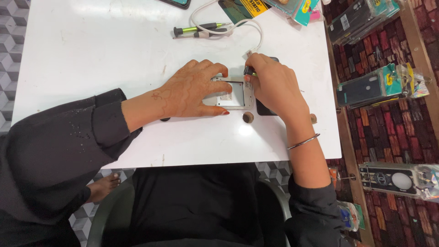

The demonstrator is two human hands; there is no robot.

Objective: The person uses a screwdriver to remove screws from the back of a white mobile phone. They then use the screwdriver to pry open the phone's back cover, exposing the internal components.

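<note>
A small silver phone (pixel 234 94) with its back cover off lies on the white table (pixel 114 55). My left hand (pixel 190 90) presses flat on it from the left, fingers and thumb around its edges. My right hand (pixel 273 85) holds a small dark-handled screwdriver (pixel 248 70) upright, with its tip at the phone's top right corner. A dark flat piece (pixel 265 110) lies partly hidden under my right hand.
Two screwdrivers (pixel 201 31) and a white cable (pixel 228 27) lie at the table's far side. A small brown round cap (pixel 248 117) sits just below the phone. Packaged phone cases (pixel 375 87) lie on the patterned floor to the right.
</note>
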